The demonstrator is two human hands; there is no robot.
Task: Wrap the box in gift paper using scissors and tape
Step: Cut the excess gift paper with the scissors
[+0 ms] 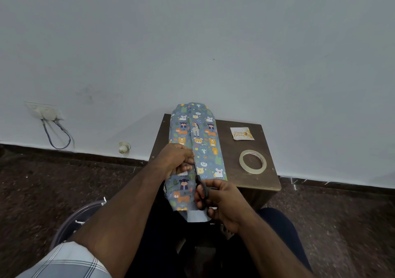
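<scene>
Blue gift paper [210,147] printed with cartoon animals lies folded lengthwise over the box, which is hidden under it, on a small dark wooden table [241,171]. The paper's near end hangs past the table's front edge over my lap. My left hand [178,160] pinches the upper paper flap along the middle seam. My right hand [222,203] grips black scissors [202,192], whose blades point up into the paper at the seam. A roll of clear tape [253,161] lies flat on the table to the right of the paper.
A small "Happy Birthday" card [242,133] lies at the table's back right. The table stands against a pale wall. A wall socket with a looped cable [57,132] is at the left. A chair's edge [72,222] shows by my left arm, above a dark floor.
</scene>
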